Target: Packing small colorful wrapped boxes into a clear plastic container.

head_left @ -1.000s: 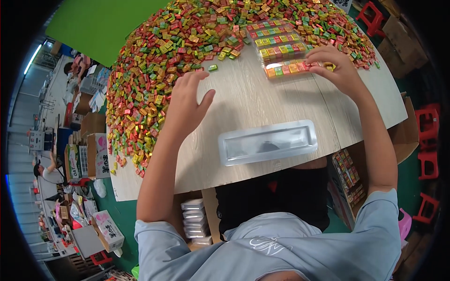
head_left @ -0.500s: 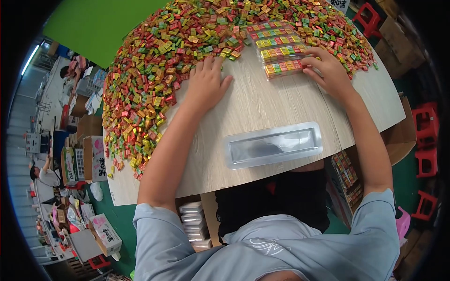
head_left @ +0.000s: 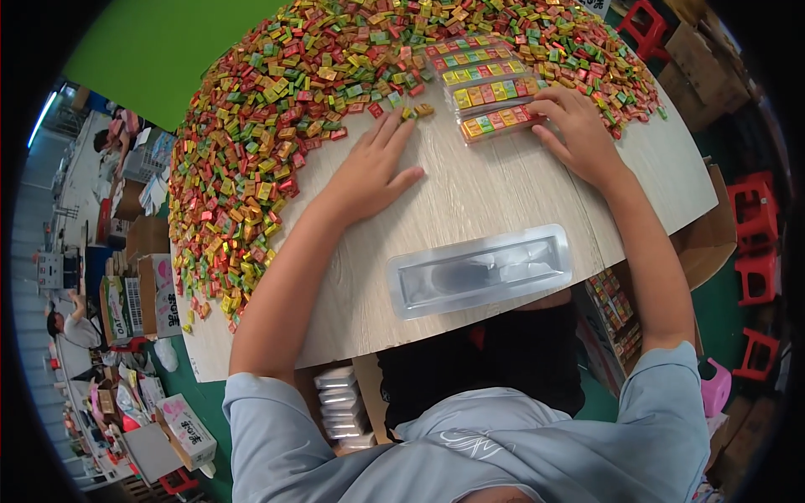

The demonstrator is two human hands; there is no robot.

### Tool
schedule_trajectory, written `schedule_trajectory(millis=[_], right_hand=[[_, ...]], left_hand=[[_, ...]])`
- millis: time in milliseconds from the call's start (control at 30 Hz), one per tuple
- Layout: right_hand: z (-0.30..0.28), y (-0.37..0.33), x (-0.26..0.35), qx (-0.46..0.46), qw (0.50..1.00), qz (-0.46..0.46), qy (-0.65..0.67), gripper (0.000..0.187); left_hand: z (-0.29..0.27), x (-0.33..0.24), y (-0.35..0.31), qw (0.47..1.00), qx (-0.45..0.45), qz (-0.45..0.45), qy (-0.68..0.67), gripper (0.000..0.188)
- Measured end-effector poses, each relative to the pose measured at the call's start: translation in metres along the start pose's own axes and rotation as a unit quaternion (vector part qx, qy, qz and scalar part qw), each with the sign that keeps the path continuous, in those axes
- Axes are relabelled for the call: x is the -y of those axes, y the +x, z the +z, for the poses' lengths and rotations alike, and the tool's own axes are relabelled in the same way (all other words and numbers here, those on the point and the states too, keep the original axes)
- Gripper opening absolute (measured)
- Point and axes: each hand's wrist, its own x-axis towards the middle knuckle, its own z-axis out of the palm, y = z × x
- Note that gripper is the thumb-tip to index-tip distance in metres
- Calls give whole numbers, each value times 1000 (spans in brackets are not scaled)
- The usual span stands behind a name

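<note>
My left hand [head_left: 377,172] lies low over the table with its fingers stretched out. Its fingertips touch a few small foil-wrapped pieces [head_left: 417,111] at the near edge of a big heap of such pieces [head_left: 277,117], red, yellow, green and orange. My right hand [head_left: 579,138] is curved, thumb apart from the fingers, its fingertips at the right end of a stack of clear plastic trays [head_left: 490,94] filled with rows of these pieces. Closer to me lies an unfilled clear plastic tray [head_left: 480,270], long and rectangular with a wide rim.
The pale wooden table [head_left: 335,293] curves towards me. Below it, a stack of clear plastic packs [head_left: 340,401] stands at left and a box of filled packs [head_left: 616,314] at right. Red stools [head_left: 756,281] and cartons line the right side. Other people work far left.
My left hand's fingers have shifted slightly right along the heap's edge, and a few pieces now lie apart by the fingertips. My right hand stays at the filled trays; the whole view has shifted slightly.
</note>
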Motion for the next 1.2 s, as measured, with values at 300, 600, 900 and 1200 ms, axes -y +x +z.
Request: schedule_trajectory(millis=[300,600,900,1200], right_hand=[[-1,2,-2,6,1000,8,13,26],[-2,-2,-1,1,1000,10,9,28],[-6,-4,-6,2,1000,-9,10,28],[-9,10,18,-58,986,-153,16,24]], left_hand=[[-15,-12,1,999,-10,18,-49,69],[4,-15,34,998,1,61,4,71],[-18,-23,-24,994,72,83,-2,70],[-34,-22,-92,997,63,32,-4,69]])
